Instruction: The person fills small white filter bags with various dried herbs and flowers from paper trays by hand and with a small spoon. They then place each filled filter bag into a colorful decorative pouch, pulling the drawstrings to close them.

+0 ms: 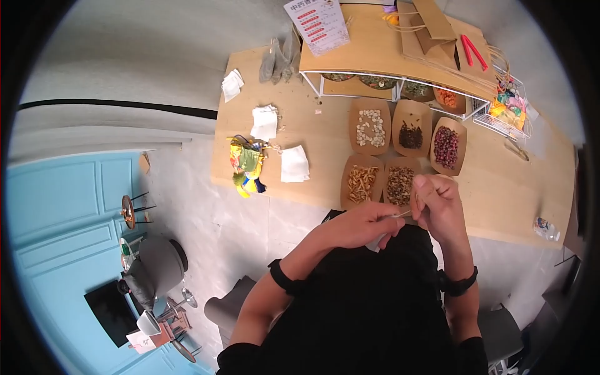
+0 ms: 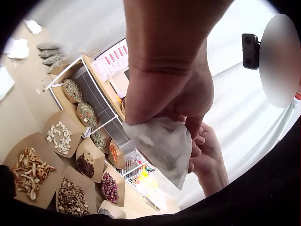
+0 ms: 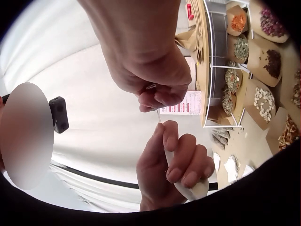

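My left hand (image 1: 359,226) grips a small white translucent drawstring pouch (image 2: 164,149), with something pale showing through its cloth in the left wrist view. From the pouch's top a thin string (image 3: 159,117) runs taut to my right hand (image 1: 440,203), whose fingers pinch it. Both hands are held in front of the body at the table's near edge. Just beyond them stand card trays of dried herbs: chopped brown pieces (image 1: 400,181), yellowish curled strips (image 1: 362,183), white slices (image 1: 370,128), dark bits (image 1: 410,134) and rosebuds (image 1: 445,148).
Behind the trays a white-framed shelf (image 1: 397,92) shelters more herb trays and carries paper bags (image 1: 431,31) and a printed sheet (image 1: 317,25). Flat white pouches (image 1: 294,164) and colourful sachets (image 1: 248,164) lie at the left. A wire basket (image 1: 507,112) and plastic bottle (image 1: 546,229) are at the right.
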A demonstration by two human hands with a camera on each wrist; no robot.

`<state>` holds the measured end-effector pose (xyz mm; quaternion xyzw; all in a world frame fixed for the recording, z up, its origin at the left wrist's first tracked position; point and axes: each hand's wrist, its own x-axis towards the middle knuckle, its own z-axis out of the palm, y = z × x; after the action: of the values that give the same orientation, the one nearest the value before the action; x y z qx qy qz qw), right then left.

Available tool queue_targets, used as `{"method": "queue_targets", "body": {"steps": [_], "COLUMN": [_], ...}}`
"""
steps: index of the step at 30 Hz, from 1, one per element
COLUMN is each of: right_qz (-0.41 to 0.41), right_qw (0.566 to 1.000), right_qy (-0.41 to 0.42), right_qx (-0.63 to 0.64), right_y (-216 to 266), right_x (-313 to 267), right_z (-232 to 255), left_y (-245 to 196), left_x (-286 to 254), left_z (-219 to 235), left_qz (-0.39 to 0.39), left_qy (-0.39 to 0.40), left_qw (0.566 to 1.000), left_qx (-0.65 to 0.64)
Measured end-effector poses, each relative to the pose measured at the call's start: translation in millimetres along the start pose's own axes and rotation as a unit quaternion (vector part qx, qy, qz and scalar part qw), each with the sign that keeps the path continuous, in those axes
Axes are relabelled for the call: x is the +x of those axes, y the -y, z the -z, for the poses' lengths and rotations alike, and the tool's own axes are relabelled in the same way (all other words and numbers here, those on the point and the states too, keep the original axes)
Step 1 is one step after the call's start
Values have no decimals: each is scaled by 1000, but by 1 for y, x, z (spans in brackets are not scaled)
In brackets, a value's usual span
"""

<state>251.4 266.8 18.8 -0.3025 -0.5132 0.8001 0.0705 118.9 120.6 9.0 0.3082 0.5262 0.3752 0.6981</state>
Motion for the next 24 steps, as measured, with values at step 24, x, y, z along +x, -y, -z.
{"method": "queue_targets", "body": {"steps": [24], "right_qz": [128], "right_qw": [868], "right_qy": [95], "right_qx": [-471], "right_y": [-44], "right_x": [29], "right_z": [-143], "left_y": [46], "left_x": [-83], "left_z": [123], "left_qz": [9], "left_qy": [45], "left_qw": [992], "left_qx": [119]}}
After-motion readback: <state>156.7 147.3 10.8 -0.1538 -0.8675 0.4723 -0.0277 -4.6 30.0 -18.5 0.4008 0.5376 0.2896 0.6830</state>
